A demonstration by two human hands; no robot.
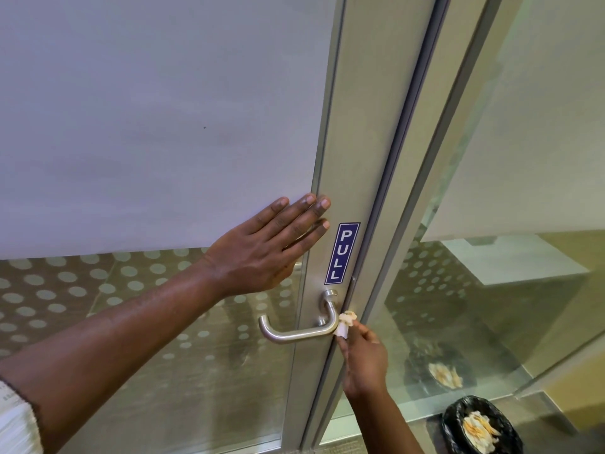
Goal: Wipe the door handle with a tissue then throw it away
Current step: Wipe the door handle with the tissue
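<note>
Head view: our left hand (262,247) lies flat on the door (157,126), fingers (311,221) spread and grasping nothing; our right hand (363,358) pinches a crumpled tissue (345,324) against the bend of the door handle (294,335). We judge wiping underway; disposal remains, in the lined bin (451,424) on the floor at lower right.

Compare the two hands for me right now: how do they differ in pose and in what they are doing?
The left hand lies flat and open, fingers spread, on the door above the handle; the right hand is pinched shut on a crumpled tissue.
The left hand holds nothing; the right hand presses the tissue against the handle's bend near the door edge.
The left hand sits higher, the right hand lower, nearer the bin.
Both are bare.
</note>
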